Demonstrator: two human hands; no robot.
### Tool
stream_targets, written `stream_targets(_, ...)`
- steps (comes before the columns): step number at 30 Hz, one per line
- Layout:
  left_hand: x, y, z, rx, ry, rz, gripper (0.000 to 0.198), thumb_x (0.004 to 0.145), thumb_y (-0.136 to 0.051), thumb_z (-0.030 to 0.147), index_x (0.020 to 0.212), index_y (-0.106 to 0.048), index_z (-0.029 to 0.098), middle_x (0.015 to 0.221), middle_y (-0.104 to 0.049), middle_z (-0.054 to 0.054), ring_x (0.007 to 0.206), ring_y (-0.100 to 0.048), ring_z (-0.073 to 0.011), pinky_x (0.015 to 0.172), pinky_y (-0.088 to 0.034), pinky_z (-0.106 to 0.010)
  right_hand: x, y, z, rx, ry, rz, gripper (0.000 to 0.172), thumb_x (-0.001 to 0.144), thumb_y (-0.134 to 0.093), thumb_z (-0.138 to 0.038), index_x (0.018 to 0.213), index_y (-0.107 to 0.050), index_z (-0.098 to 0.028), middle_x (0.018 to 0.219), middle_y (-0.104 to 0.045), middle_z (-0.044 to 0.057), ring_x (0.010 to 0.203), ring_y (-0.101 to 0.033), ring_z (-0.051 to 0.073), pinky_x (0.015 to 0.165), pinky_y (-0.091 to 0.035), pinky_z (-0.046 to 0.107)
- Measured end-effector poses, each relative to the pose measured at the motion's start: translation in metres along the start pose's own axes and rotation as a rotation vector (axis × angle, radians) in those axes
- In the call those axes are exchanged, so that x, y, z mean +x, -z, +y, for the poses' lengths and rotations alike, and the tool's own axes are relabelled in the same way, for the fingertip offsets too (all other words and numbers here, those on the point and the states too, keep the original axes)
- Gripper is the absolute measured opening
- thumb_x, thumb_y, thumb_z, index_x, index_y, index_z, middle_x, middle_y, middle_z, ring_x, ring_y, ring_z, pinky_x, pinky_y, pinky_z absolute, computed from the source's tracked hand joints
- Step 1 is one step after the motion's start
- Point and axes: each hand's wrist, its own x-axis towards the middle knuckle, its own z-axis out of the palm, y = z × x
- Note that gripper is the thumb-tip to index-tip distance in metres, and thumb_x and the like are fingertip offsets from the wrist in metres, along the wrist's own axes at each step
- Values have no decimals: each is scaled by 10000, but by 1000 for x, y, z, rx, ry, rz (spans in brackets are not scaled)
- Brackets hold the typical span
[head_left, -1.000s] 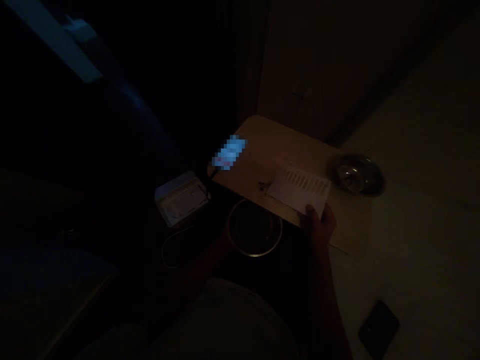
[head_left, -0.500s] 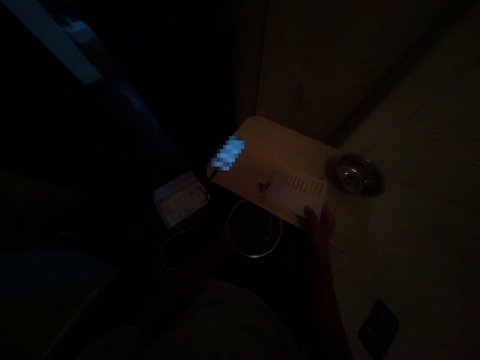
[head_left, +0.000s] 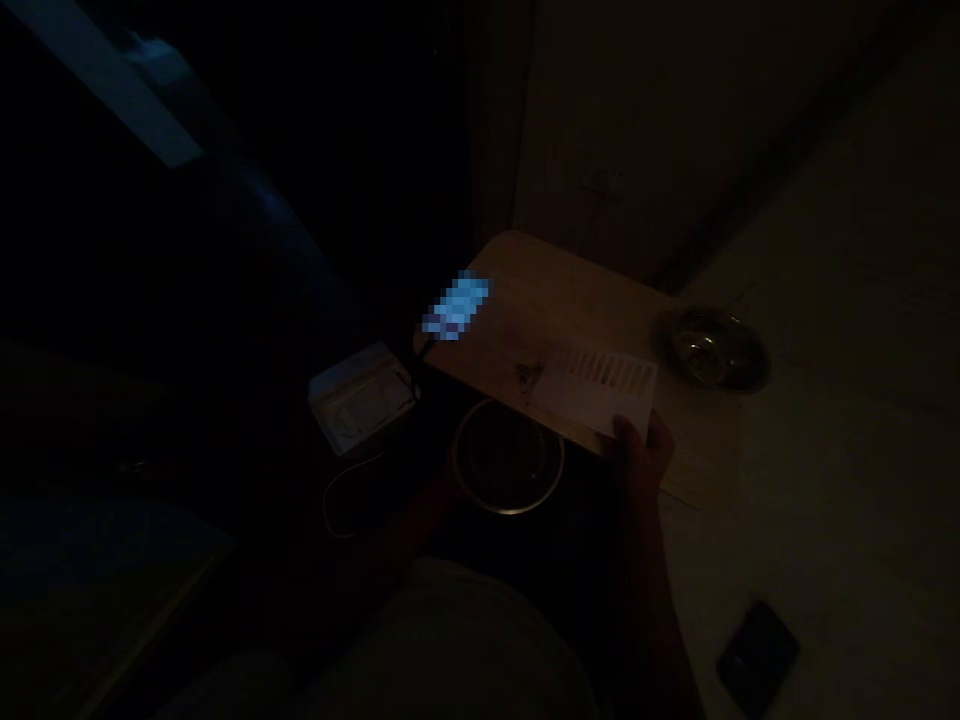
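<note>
The room is very dark. My right hand (head_left: 641, 455) pinches the near corner of a white card with a row of slots (head_left: 596, 390), held flat on a small wooden table (head_left: 547, 300). A little dark debris (head_left: 527, 373) lies at the card's left edge. My left hand (head_left: 442, 490) is barely visible at the left rim of a round metal bowl (head_left: 508, 458), held just below the table's near edge; its fingers are lost in the dark.
A lit phone (head_left: 456, 305) lies on the table's left end with a cable running off it. A second metal bowl (head_left: 716, 348) sits at the table's right end. A white box (head_left: 361, 397) rests to the left. A dark phone (head_left: 756, 658) lies on the floor.
The card slid a little left toward the debris, then eased back slightly. The bowl has stayed under the table edge.
</note>
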Motion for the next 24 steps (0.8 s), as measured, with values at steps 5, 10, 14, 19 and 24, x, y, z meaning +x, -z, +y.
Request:
stream_targets(5,-2,-1,0,13,1,1,403,1082,-552,417,1311,-656,101,1282,-667,-145,1163,-656,-221,1045,-544,-449,-1,2,3,25,-68,8,346,681,-868,-411,924,-773,-183,854,-733,24,740,-654,199,643,-531,315)
stream_targets(10,1,0,0,7,0,6,415,1089,-537,425,1320,-656,102,1281,-670,-144,1146,-663,-222,1008,-560,-428,-2,4,3,18,-117,-22,349,661,-870,-408,912,-765,-189,837,-726,16,727,-657,199,620,-534,310)
stream_targets(14,2,3,0,5,-13,4,397,1084,-551,399,1329,-654,104,1291,-669,-141,1154,-659,-219,1022,-553,-429,-2,1,-1,16,-93,-11,337,686,-858,-427,903,-762,-187,848,-732,27,740,-656,206,646,-547,329)
stream_targets(19,-1,0,-1,15,-16,6,383,1089,-539,395,1311,-661,108,1297,-665,-140,1160,-652,-219,1050,-535,-445,-3,-2,-8,-16,-89,-46,371,710,-867,-463,933,-769,-183,878,-748,50,757,-664,218,631,-546,331)
stream_targets(24,-4,-4,-2,18,2,0,377,1084,-549,399,1277,-664,97,1260,-669,-138,1128,-659,-212,1017,-553,-431,-1,-1,-2,-45,-47,-43,386,730,-858,-482,947,-768,-175,881,-748,51,772,-669,218,671,-561,348)
